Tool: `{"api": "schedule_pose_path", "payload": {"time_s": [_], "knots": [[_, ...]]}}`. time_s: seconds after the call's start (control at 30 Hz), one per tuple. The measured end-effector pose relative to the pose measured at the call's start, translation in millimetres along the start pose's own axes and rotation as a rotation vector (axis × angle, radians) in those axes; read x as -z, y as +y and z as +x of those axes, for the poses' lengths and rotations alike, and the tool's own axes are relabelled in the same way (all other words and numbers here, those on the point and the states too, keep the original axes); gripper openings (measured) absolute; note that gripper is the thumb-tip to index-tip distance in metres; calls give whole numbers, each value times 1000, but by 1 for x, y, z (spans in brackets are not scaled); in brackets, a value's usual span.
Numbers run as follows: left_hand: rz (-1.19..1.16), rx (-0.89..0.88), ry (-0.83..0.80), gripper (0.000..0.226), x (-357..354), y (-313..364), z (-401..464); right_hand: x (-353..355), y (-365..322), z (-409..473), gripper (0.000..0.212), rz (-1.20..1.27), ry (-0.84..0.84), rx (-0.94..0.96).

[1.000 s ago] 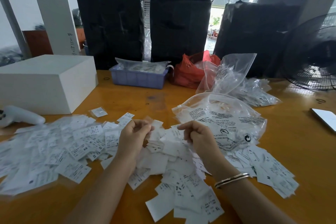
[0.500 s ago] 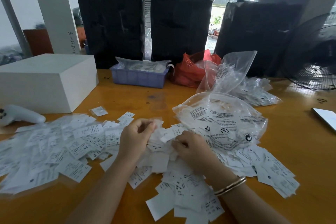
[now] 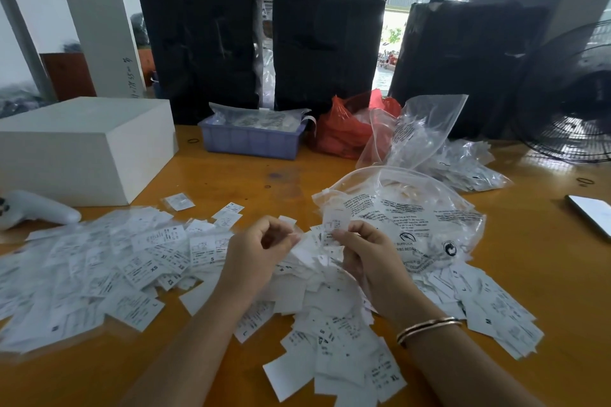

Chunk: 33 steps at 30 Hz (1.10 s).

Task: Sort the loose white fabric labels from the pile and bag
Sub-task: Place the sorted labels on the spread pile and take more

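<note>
A wide pile of loose white fabric labels [image 3: 99, 271] with printed size letters covers the near part of the orange table [image 3: 251, 182]. A clear printed plastic bag [image 3: 413, 218] lies just right of centre, on top of more labels. My right hand [image 3: 370, 258] pinches one white label [image 3: 335, 225] upright in front of that bag. My left hand [image 3: 258, 251] is raised over the pile with its fingers curled round a few labels; the tip of one [image 3: 287, 219] sticks out above its fingers.
A white box [image 3: 82, 149] and a white handheld device [image 3: 36, 211] sit at the left. At the back stand a blue tray [image 3: 251, 142], a red bag [image 3: 344, 132] and clear bags [image 3: 426, 132]. A fan [image 3: 572, 102] and phone [image 3: 591, 211] are at the right.
My right hand has come up from the pile with one label pinched in it. My left hand stays raised over the pile.
</note>
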<state>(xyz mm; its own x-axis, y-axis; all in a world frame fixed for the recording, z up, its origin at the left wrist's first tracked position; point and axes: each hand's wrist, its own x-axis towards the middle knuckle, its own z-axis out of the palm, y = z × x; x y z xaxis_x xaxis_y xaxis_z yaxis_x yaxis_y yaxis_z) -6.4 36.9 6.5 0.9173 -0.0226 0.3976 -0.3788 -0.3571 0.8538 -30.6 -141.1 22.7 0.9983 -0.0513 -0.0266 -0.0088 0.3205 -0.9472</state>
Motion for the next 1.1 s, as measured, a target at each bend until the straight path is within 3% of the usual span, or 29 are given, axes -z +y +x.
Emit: {"api": "schedule_pose_path", "payload": {"time_s": [0.37,0.83,1.1], "knots": [[-2,-65,-77,12,-3,2,-3,-4,1,-3,9,-26,47,22],[-25,-110,-119,10,-2,8,-3,-10,5,-7,34,-270,107,259],[-25,-124,-111,10,-1,6,-2,-11,1,-10,47,-280,127,279]]}}
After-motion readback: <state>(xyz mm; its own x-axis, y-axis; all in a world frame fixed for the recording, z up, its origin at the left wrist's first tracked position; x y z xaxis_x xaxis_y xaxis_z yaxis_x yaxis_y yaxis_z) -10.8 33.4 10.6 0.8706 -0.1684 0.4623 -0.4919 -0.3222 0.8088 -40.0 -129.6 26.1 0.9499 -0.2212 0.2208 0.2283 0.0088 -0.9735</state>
